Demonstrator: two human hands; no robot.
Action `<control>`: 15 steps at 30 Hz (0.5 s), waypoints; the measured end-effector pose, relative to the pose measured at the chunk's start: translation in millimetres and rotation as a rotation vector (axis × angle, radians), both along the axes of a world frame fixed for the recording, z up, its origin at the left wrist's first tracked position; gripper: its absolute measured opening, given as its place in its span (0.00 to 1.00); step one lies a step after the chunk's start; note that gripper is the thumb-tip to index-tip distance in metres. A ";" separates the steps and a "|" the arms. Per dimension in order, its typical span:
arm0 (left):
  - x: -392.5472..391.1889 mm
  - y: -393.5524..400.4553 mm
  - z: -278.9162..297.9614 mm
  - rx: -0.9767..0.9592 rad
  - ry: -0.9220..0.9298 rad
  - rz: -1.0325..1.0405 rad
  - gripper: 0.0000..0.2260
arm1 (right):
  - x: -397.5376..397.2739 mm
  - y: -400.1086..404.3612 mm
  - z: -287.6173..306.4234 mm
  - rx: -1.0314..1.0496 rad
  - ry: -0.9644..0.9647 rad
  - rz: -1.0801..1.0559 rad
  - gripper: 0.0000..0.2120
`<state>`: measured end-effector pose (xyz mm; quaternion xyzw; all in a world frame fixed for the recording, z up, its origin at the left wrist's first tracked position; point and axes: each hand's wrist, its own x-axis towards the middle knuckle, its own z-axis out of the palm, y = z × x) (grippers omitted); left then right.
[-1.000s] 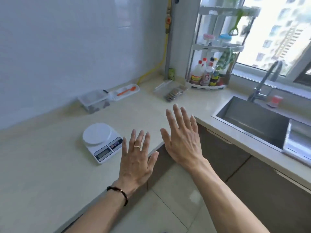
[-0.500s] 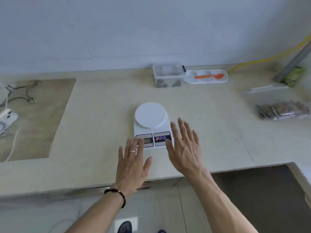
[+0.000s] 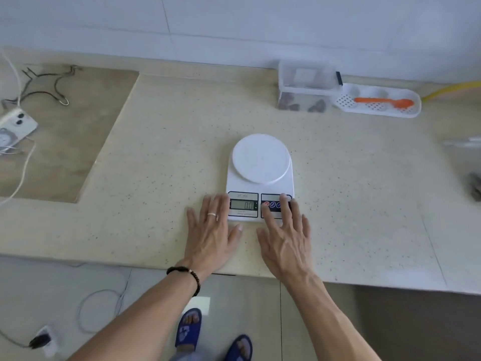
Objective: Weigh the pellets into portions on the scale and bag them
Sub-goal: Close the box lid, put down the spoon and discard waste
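The right hand (image 3: 285,239) lies flat with fingers straight and spread, holding nothing, its fingertips (image 3: 265,208) over the button panel of the scale (image 3: 260,178); whether one actually presses a button cannot be told. The left hand (image 3: 210,234) is just as flat and empty, resting on the counter (image 3: 156,152) just beside the scale's left edge, fingers alongside the display (image 3: 243,205), which is lit and seems to read zero. The round weighing platform (image 3: 261,158) is bare. The pellets appear to be the dark lumps in the clear lidded container (image 3: 304,86) at the back wall, well apart from the scale, with an orange spoon (image 3: 384,101) lying in a white perforated tray (image 3: 416,110) just beside it. A clear bag (image 3: 466,152), partly cut off by the frame, lies at the far right. The main risk here is a false zero: if either hand leans on the scale body or brushes the platform while the reading settles, every portion weighed after it would be off. A stray finger on a neighbouring button could, I judge, switch units or turn the scale off. Later, carrying spoonfuls across that gap invites spilled pellets.
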<state>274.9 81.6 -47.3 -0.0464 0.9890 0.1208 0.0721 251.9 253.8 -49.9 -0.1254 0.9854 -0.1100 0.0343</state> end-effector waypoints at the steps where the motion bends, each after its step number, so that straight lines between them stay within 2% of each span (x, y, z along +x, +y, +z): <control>1: -0.6 1.0 0.0 0.005 -0.010 0.001 0.36 | -0.1 -0.4 -1.1 -0.009 0.008 -0.008 0.25; 8: -0.9 2.6 -0.3 0.028 -0.021 0.011 0.37 | -3.2 1.1 4.2 -0.052 -0.002 -0.034 0.30; 12: -4.4 -0.5 1.3 0.048 -0.009 -0.002 0.34 | -15.7 12.7 11.9 -0.103 -0.082 -0.166 0.44; 15: -12.4 -3.4 4.9 0.077 0.004 -0.001 0.35 | -31.2 21.1 13.9 -0.134 -0.155 -0.192 0.48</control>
